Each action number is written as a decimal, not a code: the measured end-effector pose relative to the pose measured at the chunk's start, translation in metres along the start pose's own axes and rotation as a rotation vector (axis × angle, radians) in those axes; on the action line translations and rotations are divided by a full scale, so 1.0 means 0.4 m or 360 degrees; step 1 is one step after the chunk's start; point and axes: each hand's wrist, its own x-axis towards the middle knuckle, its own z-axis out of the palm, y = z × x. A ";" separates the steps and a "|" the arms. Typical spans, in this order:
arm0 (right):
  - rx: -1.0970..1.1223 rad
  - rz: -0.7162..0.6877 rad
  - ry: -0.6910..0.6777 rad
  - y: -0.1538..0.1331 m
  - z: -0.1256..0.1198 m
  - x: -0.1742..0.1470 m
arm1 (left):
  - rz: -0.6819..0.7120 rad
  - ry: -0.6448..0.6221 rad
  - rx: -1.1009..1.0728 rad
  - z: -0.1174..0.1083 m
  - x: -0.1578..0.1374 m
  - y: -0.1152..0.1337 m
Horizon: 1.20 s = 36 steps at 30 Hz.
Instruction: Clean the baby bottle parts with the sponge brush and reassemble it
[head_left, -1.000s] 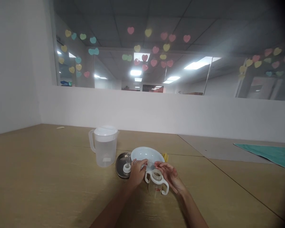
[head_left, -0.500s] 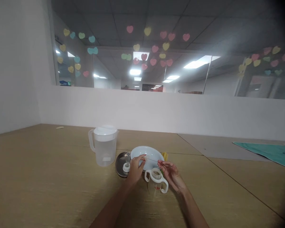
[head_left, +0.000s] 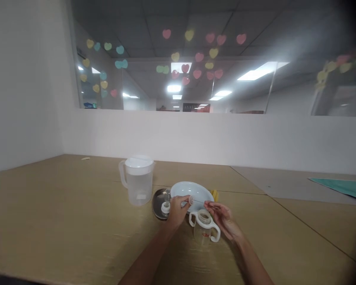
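Observation:
Over a pale blue basin [head_left: 185, 187], my left hand [head_left: 178, 209] pinches a small round whitish piece [head_left: 190, 200]. My right hand [head_left: 222, 217] grips a thin rod [head_left: 198, 201] whose far end reaches the round piece; whether it enters it I cannot tell. Just below my hands stands a clear baby bottle [head_left: 202, 235] with two white handles and an uncovered mouth. Left of my left hand, a bottle top with a white ring [head_left: 165, 207] and a clear cover [head_left: 167, 194] lie in a metal tray [head_left: 157, 204].
A clear plastic pitcher [head_left: 139, 184] with a white lid stands left of the tray. Something yellow [head_left: 214, 195] shows behind the basin's right edge. A teal cloth [head_left: 344, 188] lies at the far right. A white wall [head_left: 178, 136] with a window rises behind the table.
The whole view has shifted, so things sit further right. My left hand has turned slightly, and the round piece now shows more clearly. Both hands keep their hold.

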 end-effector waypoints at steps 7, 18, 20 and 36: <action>-0.0018 0.0042 -0.0044 0.004 0.007 0.004 | 0.0016 -0.0087 0.0067 0.002 -0.002 -0.001; -0.0114 -0.0003 -0.0063 0.003 0.044 -0.017 | 0.0064 -0.0098 -0.0204 0.019 -0.016 -0.014; -0.0111 -0.0017 -0.0044 0.001 0.048 -0.017 | 0.0080 -0.0120 -0.0210 0.017 -0.017 -0.005; -0.0140 -0.0014 0.0331 0.009 0.030 0.010 | 0.0123 -0.0113 0.0007 0.024 -0.015 0.043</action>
